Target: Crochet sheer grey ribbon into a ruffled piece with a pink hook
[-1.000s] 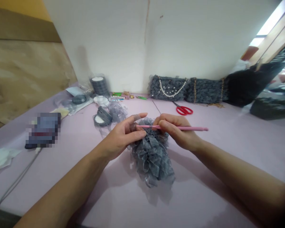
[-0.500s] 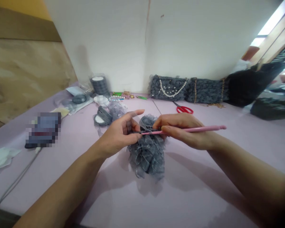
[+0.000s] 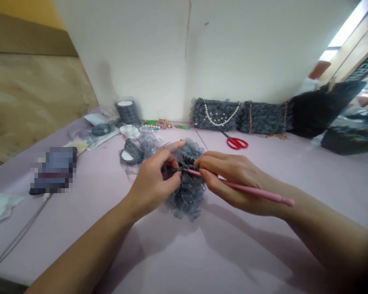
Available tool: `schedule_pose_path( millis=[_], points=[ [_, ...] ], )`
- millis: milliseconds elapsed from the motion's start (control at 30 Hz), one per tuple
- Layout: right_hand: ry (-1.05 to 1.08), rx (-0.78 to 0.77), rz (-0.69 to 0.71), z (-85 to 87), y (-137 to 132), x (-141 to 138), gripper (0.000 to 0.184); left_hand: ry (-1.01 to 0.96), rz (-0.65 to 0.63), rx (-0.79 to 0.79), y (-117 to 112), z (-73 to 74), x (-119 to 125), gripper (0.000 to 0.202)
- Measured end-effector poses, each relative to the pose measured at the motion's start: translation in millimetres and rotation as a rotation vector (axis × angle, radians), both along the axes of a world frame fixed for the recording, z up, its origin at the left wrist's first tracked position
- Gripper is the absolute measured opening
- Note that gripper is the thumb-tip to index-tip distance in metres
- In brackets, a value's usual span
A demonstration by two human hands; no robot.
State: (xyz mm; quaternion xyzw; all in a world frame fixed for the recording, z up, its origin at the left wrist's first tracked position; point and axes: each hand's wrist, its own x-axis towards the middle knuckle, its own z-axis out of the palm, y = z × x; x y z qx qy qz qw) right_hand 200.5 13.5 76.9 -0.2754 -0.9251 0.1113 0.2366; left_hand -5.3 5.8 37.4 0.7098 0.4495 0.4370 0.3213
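My left hand pinches a bunched piece of grey ruffled organza ribbon between thumb and fingers. In my right hand a pink crochet hook sits pencil-style, its handle slanting down to the right. The hook's tip reaches into the ruffles between my hands, and a dark strand runs across there. My fingers hide the tip itself. The ruffled mass hangs just above the lilac table.
Two grey ruffled bags, one with a pearl strap, lie along the wall beside red scissors. A grey ribbon spool, round compacts and a pixelated dark object lie on the lilac table to the left.
The hook has tilted, its handle end swinging down to the right. The ruffled bunch looks shorter and sits higher, gathered closer to my hands.
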Motion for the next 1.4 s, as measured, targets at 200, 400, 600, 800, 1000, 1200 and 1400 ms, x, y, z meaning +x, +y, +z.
schedule_pose_path(
  millis=[200, 400, 600, 800, 1000, 1200, 1400],
  points=[
    [-0.03, 0.294, -0.169, -22.7, -10.0, -17.1, 0.026, -0.028, 0.082, 0.1, -3.6, -3.6, 10.5, 0.059],
    [0.057, 0.572, -0.208, -55.9, 10.5, -21.8, 0.029, -0.578, 0.093, -0.277, 0.6, -8.0, 22.4, 0.063],
    [0.173, 0.535, 0.002, -60.3, 26.0, -10.3, 0.022, -0.737, -0.1, -0.723, 8.3, -5.0, 8.8, 0.056],
    [0.099, 0.205, 0.156, -36.9, 25.2, -1.6, 0.019, -0.537, -0.225, -0.681, 15.2, -2.4, -9.4, 0.07],
    [0.074, -0.031, 0.159, -19.1, 19.8, 3.4, 0.018, -0.424, -0.206, -0.543, 20.5, -0.7, -18.0, 0.055],
    [0.059, -0.293, 0.077, -11.6, 18.5, 8.1, 0.024, -0.414, -0.267, -0.572, 20.1, 1.9, -21.1, 0.055],
    [0.061, -0.447, 0.05, -4.7, 17.0, 8.1, 0.025, -0.396, -0.306, -0.584, 18.4, 3.9, -21.2, 0.055]
  ],
)
